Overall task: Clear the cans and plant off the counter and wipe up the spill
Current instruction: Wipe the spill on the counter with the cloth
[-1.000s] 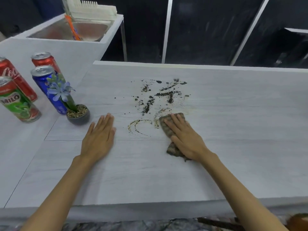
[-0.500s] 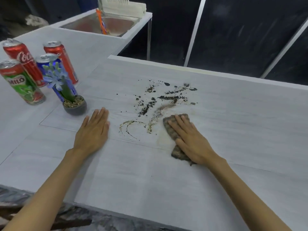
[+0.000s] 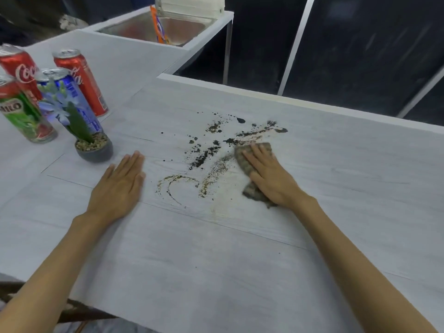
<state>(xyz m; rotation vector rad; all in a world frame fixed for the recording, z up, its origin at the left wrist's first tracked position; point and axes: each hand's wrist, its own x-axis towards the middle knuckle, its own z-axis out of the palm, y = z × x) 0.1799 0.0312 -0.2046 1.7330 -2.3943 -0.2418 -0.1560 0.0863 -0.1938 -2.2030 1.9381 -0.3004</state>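
From my remote seat I see the pale wood-grain counter (image 3: 240, 260) filling most of the view, with its left wing running back to a steel sink (image 3: 192, 32) set in the far corner. The spill (image 3: 204, 159) lies mid-counter: dark grains and blotches on the far side, brown curved smears nearer me. The left hand (image 3: 117, 186) lies flat on the counter, palm down, fingers straight and together, holding nothing, just left of the smears and near the plant pot. The right hand (image 3: 271, 176) presses flat on a grey-brown cloth (image 3: 241, 158), fingers stretched out over it, at the right edge of the spill; the cloth pokes out past the fingertips and again beside the wrist. On the left wing stand four upright cans in a tight group: a Coca-Cola can (image 3: 16, 70) farthest left, a second red can (image 3: 81, 85) behind, a blue can (image 3: 72, 92) between them, and a green Milo can (image 3: 21, 116) nearest me, cut off by the frame edge. The plant (image 3: 79, 123), blue-flowered in a small dark pot topped with pebbles, sits just in front of the blue can, between the cans and my left hand
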